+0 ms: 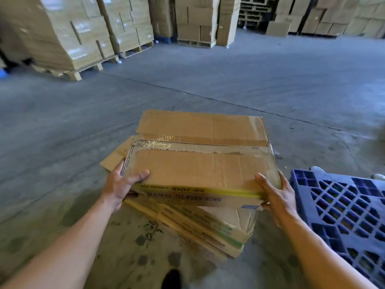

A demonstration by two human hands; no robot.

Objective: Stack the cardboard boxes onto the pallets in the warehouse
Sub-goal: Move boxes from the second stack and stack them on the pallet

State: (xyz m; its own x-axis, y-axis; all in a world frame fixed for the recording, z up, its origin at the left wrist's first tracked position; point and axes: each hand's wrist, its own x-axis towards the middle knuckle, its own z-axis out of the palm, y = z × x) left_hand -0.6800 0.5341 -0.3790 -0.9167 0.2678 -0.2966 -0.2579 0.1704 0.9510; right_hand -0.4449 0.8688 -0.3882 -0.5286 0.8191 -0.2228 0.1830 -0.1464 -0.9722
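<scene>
A worn brown cardboard box (200, 163) with torn tape and a yellow printed side sits in the middle of the view. My left hand (121, 186) grips its near left corner, thumb on top. My right hand (277, 192) holds its near right corner, thumb on top and fingers down the side. Under it lie several flattened cardboard boxes (208, 228) on the concrete floor. A blue plastic pallet (341, 213) with a grid top lies on the floor just right of my right hand.
Wrapped stacks of boxes on wooden pallets (68, 38) stand at the back left. More box stacks (198, 21) and empty dark pallets (256, 11) line the far wall. Open grey concrete floor (229, 76) lies between. My shoe (171, 278) shows at the bottom edge.
</scene>
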